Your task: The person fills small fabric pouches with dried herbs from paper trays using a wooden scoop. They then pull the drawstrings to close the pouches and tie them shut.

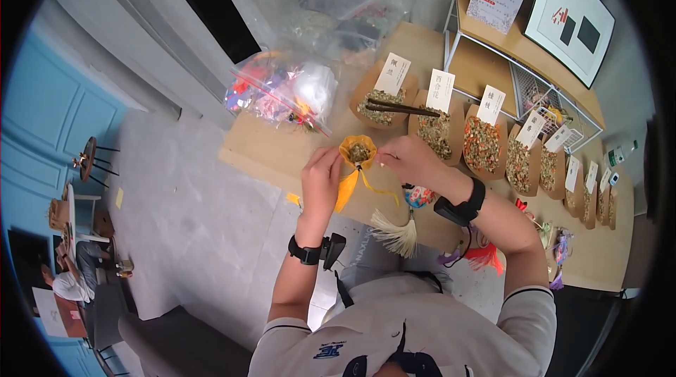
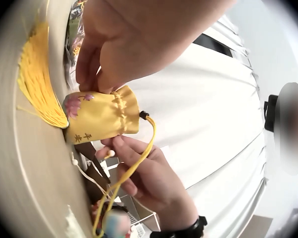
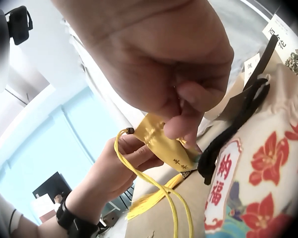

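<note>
Between the two hands, a yellow drawstring pouch (image 1: 346, 144) stands upright at the table's front edge. Its mouth is spread wide, with dried herbs (image 1: 360, 151) showing inside. The left hand (image 1: 322, 181) pinches one side of it. On the opposite side, the right hand (image 1: 415, 160) grips the pouch with thumb and bent fingers. In the left wrist view the pouch has a pink flower print, a yellow tassel (image 2: 38, 79) and a looped yellow cord (image 2: 134, 171) with a dark bead. Beside the right hand lies a cream pouch (image 3: 258, 198) with red flowers.
Several paper trays of dried herbs, including one tray (image 1: 486, 144), line the table's back with label cards. Dark chopsticks (image 1: 401, 108) lie across two trays. A clear bag (image 1: 282, 91) of colourful items sits left. More tasselled pouches hang at the front edge, near a cream tassel (image 1: 396, 231).
</note>
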Available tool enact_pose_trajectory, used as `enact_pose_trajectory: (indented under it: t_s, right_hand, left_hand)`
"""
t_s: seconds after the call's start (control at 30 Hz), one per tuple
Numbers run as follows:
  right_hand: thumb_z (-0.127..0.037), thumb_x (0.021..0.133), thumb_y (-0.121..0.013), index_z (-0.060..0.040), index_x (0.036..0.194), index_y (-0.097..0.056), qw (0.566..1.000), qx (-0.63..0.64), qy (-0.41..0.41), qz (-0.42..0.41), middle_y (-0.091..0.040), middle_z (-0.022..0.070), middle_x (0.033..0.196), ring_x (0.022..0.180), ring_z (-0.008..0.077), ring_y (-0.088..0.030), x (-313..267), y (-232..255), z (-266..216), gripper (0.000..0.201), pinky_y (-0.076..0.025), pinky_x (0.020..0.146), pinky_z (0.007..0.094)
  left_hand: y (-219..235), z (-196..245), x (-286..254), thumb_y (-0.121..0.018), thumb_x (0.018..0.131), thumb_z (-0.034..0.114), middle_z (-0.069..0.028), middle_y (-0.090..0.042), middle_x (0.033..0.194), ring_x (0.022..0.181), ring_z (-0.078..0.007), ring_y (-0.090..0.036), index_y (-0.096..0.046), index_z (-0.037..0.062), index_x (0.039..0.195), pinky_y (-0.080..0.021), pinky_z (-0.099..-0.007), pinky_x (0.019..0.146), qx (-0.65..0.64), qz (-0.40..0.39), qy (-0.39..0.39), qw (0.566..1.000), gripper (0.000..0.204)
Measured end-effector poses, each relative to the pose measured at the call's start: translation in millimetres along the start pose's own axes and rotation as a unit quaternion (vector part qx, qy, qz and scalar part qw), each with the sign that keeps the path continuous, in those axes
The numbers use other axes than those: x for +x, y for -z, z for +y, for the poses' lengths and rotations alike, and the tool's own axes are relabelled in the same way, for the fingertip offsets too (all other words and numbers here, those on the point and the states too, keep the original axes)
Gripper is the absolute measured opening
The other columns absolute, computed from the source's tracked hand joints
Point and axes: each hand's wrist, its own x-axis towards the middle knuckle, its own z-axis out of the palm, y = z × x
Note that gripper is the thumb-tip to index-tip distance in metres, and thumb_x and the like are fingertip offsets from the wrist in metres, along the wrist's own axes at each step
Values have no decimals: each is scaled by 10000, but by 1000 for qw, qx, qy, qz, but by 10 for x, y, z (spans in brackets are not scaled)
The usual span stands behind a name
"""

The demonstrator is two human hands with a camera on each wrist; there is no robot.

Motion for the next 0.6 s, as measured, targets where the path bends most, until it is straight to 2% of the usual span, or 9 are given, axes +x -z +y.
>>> enact_pose_trajectory:
  t_s: [0.07,0.17,0.27,0.37,0.5,0.57,0.6]
  right_hand:
    - [-163,908,-623,-50,928,-736,1000,13,24,10,-696,165,851,772,371,-662,-1,46,5,162,-521,675,435]
    - [-134,934,-589,-38,940,-728,996,45,57,41,-713,137,831,726,312,-690,-25,101,7,169,-522,642,407]
    - [-107,960,-555,-37,977,-719,986,142,-80,-46,-687,95,751,682,218,-704,-120,302,-229,179,-507,593,358]
    - [-104,974,-550,-27,984,-702,977,178,-97,-61,-621,54,684,601,114,-636,-190,395,-202,171,-455,540,299]
    - [-111,976,-564,2,949,-687,989,146,-35,-10,-585,41,649,557,91,-525,-286,400,-105,169,-406,524,283]
    - [-109,976,-569,14,926,-688,987,155,-23,16,-581,36,636,552,86,-481,-356,408,-67,179,-390,522,280]
    - [-99,972,-580,16,959,-695,990,135,-30,7,-604,36,660,579,75,-500,-391,448,-50,163,-406,540,272]
  left_hand:
    - [50,-31,34,-671,852,-34,-155,-681,976,846,-344,-666,-694,-28,990,-529,-369,761,7,6,-7,1000,141]
    - [154,-25,60,-691,832,-18,-135,-685,994,878,-329,-664,-703,-12,982,-533,-381,763,35,-7,-35,999,150]
    - [255,-76,123,-703,798,-12,-109,-693,1023,942,-311,-658,-716,8,977,-539,-389,788,88,-12,-99,991,181]
    - [374,-76,216,-697,754,-30,-86,-699,1041,987,-299,-649,-729,28,968,-541,-384,827,123,4,-163,979,224]
    - [512,-111,290,-673,723,-66,-80,-700,1045,977,-290,-651,-738,46,968,-540,-378,840,139,7,-195,971,277]
    - [570,-99,310,-687,727,-89,-75,-698,995,930,-277,-664,-740,49,955,-546,-360,795,140,13,-209,968,272]
    - [602,-91,316,-695,729,-101,-72,-697,971,906,-271,-671,-741,51,949,-549,-351,772,140,16,-217,966,271]
